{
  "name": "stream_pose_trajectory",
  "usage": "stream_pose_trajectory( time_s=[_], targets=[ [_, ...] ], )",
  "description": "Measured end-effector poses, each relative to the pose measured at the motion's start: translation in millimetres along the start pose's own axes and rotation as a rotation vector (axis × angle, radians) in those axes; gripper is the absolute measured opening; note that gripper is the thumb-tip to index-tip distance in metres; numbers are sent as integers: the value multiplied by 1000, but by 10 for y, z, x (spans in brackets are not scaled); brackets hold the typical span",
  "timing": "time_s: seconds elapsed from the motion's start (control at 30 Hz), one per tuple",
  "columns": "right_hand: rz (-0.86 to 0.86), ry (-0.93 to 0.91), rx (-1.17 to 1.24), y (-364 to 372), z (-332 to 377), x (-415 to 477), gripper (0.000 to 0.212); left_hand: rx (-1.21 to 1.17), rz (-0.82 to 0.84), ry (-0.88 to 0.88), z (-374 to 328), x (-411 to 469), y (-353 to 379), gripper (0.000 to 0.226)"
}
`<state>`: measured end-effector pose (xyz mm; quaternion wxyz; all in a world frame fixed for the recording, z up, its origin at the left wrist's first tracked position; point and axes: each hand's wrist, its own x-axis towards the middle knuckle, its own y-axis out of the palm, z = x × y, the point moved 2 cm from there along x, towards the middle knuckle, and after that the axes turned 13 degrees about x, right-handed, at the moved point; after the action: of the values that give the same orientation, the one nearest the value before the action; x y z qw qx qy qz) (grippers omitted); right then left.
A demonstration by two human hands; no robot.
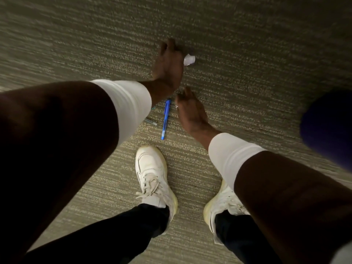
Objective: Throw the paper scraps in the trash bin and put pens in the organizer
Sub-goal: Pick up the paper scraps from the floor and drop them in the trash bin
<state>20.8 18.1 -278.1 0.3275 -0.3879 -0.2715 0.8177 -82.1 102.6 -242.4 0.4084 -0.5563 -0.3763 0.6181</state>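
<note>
A crumpled white paper scrap (pixel 189 59) lies on the carpet just right of my left hand (pixel 167 63), which reaches down with fingers spread and touches or nearly touches it. A blue pen (pixel 165 119) lies on the carpet between my two hands, pointing toward my feet. A second, clear pen (pixel 150 121) pokes out from under my left sleeve, mostly hidden. My right hand (pixel 190 111) hovers open just right of the blue pen's upper end, holding nothing. No trash bin or organizer is in view.
Beige striped carpet (pixel 247 54) fills the view. My two white sneakers (pixel 152 178) stand below the pens. A blurred dark blue object (pixel 327 126) sits at the right edge.
</note>
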Motion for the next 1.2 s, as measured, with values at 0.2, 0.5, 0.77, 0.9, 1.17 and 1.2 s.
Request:
stream_pose_trajectory(
  time_s=[0.2, 0.5, 0.77, 0.9, 1.17, 1.2],
  targets=[
    [-113, 117, 241, -127, 99, -53, 18, -191, -31, -3, 190, -102, -35, 37],
    [-8, 76, 221, 35, 539, 20, 25, -247, -58, -216, 905, -511, 33, 31],
    [32, 4, 144, 189, 684, 125, 37, -331, -114, -401, 1333, -976, 335, 23],
    [9, -39, 106, 226, 719, 172, 34, -426, -154, -447, 1329, -1130, 439, 17],
    [-54, -90, 54, 224, 869, 260, 42, -529, -226, -513, 1435, -1218, 570, 15],
    [-69, -94, 40, 224, 893, 273, 42, -527, -211, -519, 1456, -1217, 571, 16]
  ],
)
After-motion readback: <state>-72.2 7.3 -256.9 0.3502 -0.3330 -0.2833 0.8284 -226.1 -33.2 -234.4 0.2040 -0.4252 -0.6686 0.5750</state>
